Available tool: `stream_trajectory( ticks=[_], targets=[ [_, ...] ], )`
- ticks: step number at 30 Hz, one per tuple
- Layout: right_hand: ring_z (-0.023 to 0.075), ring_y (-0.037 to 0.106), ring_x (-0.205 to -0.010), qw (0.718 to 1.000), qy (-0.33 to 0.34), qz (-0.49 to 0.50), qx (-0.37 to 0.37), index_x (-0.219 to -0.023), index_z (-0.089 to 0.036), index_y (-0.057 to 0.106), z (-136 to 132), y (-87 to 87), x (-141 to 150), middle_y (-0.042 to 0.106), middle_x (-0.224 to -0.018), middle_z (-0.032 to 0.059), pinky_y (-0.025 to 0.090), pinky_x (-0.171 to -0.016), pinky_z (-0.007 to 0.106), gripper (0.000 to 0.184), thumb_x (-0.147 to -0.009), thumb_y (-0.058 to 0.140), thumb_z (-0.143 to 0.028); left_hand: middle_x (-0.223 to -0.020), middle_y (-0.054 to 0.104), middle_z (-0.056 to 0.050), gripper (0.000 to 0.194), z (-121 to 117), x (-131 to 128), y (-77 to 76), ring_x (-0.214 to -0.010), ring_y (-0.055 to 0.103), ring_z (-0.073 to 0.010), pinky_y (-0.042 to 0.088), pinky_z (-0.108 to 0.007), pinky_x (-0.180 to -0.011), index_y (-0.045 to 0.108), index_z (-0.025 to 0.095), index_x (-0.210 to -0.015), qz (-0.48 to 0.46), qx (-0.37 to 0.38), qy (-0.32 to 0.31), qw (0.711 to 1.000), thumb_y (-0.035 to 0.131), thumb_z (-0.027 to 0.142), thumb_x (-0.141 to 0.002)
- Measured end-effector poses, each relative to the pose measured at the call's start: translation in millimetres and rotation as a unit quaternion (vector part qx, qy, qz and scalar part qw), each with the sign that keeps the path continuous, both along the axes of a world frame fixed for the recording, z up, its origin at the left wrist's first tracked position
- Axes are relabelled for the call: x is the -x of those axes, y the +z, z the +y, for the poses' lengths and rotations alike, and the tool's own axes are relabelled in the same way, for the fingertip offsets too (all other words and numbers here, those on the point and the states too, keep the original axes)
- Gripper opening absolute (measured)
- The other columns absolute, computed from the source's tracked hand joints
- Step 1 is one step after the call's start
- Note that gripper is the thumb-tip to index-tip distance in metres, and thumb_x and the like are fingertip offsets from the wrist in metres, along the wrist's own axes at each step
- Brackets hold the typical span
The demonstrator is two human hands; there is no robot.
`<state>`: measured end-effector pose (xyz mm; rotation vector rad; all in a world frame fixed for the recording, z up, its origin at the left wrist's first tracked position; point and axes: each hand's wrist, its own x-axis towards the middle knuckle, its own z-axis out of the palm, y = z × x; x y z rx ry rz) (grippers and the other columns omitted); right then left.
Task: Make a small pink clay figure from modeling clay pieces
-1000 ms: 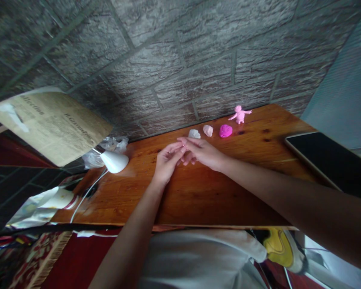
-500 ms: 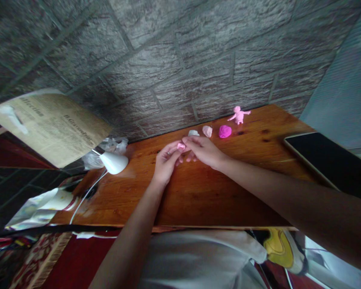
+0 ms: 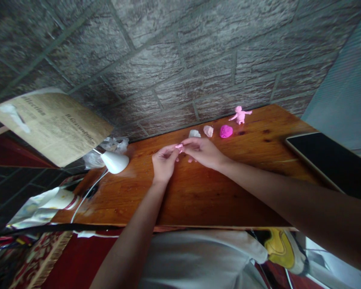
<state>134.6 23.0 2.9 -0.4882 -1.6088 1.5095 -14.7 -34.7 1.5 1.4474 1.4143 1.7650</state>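
Observation:
A small piece of pink modelling clay [image 3: 179,147] is pinched between the fingertips of both hands above the table. My left hand [image 3: 163,162] grips it from the left, fingers closed. From the right, my right hand [image 3: 203,153] presses its thumb and finger on the same piece. Just behind the hands lie a white clay lump [image 3: 194,133], a pale pink lump [image 3: 208,131] and a bright magenta lump [image 3: 226,131]. A pink clay figure [image 3: 240,115] with outstretched arms stands at the back, behind the magenta lump.
On the wooden table [image 3: 216,192], a dark-screened tablet [image 3: 333,160] lies at the right. A white lamp [image 3: 116,161] with its cable, a plastic bag [image 3: 93,159] and a printed paper bag [image 3: 54,124] are at the left. A stone-patterned wall [image 3: 168,60] rises behind.
The fingers have shifted on the pink clay, which now shows a narrower, flatter side. The right fingertips sit lower and closer against it. The lumps and figure stay put.

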Motion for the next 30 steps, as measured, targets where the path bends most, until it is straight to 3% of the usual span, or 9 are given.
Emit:
stream_trajectory(
  ticks=[6, 11, 16, 22, 30],
  targets=[
    [0.0128, 0.07, -0.066, 0.996, -0.042, -0.038, -0.075, -0.095, -0.015, 0.072, -0.3, -3.8, -0.3, 0.076, -0.087, 0.0051, 0.057, -0.053, 0.02, 0.014, -0.086, 0.065, -0.022, -0.074, 0.077, -0.004, 0.02, -4.2, 0.6, -1.4, -0.052, 0.061, -0.0099, 0.05, -0.022, -0.053, 0.08, 0.017, -0.091, 0.132, -0.017, 0.061, 0.989, 0.074, 0.034, -0.081],
    [0.0087, 0.066, -0.054, 0.983, -0.074, -0.084, -0.145, -0.095, -0.015, 0.073, -1.0, -0.8, -5.1, 0.077, -0.089, 0.004, 0.052, -0.051, 0.019, 0.014, -0.088, 0.062, -0.02, -0.082, 0.079, -0.005, 0.023, -5.0, 0.2, -3.4, -0.053, 0.065, -0.0106, 0.053, -0.022, -0.053, 0.08, 0.018, -0.094, 0.143, -0.015, 0.045, 0.989, 0.073, 0.036, -0.083],
    [0.01, 0.067, -0.056, 0.98, -0.096, -0.092, -0.146, -0.092, -0.016, 0.074, 0.7, -0.4, -5.7, 0.077, -0.085, 0.003, 0.052, -0.051, 0.019, 0.013, -0.088, 0.062, -0.021, -0.086, 0.08, -0.006, 0.031, -4.4, -1.1, -5.1, -0.052, 0.066, -0.0116, 0.055, -0.024, -0.054, 0.078, 0.017, -0.102, 0.154, -0.014, 0.053, 0.987, 0.073, 0.04, -0.082],
    [0.0127, 0.07, -0.064, 0.981, -0.1, -0.099, -0.137, -0.09, -0.016, 0.074, -1.3, 0.0, -5.4, 0.076, -0.085, 0.0035, 0.053, -0.053, 0.02, 0.013, -0.087, 0.062, -0.018, -0.079, 0.078, -0.004, 0.024, -6.7, 0.1, -2.9, -0.052, 0.066, -0.0114, 0.053, -0.022, -0.055, 0.079, 0.018, -0.096, 0.2, -0.01, 0.062, 0.978, 0.068, 0.038, -0.087],
    [0.0098, 0.067, -0.056, 0.975, -0.115, -0.109, -0.155, -0.088, -0.016, 0.075, -4.5, 2.9, -5.9, 0.077, -0.084, 0.0025, 0.053, -0.058, 0.02, 0.012, -0.088, 0.063, -0.02, -0.071, 0.076, -0.003, 0.024, -10.8, -0.6, -0.2, -0.053, 0.067, -0.0117, 0.053, -0.022, -0.059, 0.079, 0.019, -0.095, 0.269, -0.03, 0.093, 0.958, 0.066, 0.039, -0.09]
  ],
)
